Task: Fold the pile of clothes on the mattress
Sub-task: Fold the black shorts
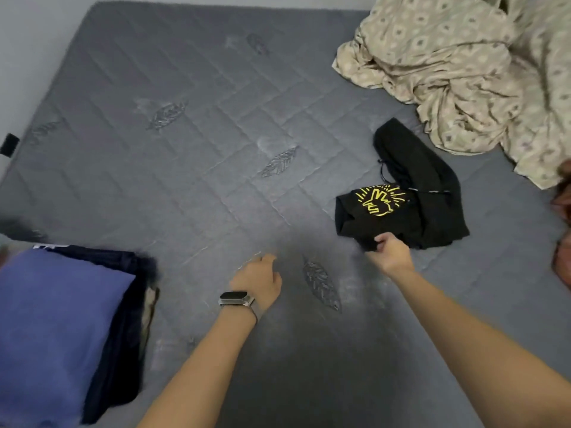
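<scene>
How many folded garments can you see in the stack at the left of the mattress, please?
2 show: a blue garment on top and a dark navy garment beneath it, its edges showing. More may be hidden underneath.

Both my forearms are bare, no sleeves reaching them. On my left wrist (pixel 238 304) I wear a smartwatch (pixel 235 297) with a dark rectangular face, metal case and grey strap.

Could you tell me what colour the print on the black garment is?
Yellow: a line drawing on the black garment, seen in the head view, its only view.
</scene>
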Action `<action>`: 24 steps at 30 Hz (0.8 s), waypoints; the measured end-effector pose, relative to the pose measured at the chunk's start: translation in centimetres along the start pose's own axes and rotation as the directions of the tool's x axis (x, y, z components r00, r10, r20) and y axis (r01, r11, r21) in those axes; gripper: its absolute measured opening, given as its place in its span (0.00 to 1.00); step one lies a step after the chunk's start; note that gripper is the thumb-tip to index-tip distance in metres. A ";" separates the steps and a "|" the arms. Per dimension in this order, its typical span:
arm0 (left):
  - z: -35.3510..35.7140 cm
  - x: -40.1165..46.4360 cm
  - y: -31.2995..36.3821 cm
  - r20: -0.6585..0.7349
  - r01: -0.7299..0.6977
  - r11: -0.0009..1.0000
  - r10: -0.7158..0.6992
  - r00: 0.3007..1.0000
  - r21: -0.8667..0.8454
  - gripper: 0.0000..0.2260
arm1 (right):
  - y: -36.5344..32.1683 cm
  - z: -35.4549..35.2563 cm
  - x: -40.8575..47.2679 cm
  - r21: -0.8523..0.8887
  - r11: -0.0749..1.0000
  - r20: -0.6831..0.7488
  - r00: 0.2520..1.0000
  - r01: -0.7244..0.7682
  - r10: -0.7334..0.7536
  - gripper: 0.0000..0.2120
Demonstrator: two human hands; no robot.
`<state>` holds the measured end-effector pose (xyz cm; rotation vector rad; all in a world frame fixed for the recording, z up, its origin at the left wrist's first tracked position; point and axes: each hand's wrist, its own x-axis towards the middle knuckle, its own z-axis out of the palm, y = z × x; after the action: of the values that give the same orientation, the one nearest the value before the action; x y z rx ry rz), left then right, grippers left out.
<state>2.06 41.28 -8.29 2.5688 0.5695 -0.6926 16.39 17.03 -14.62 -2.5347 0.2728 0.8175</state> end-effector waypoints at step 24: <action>11.0 0.3 9.9 0.093 0.120 0.910 -0.090 0.992 -0.396 0.16 | 5.6 -5.4 12.1 0.004 1.000 -0.002 1.000 0.030 -0.030 0.20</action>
<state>3.01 27.79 -14.32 2.1348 0.7452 -0.6262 27.02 8.97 -19.92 -2.5300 0.2356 0.8021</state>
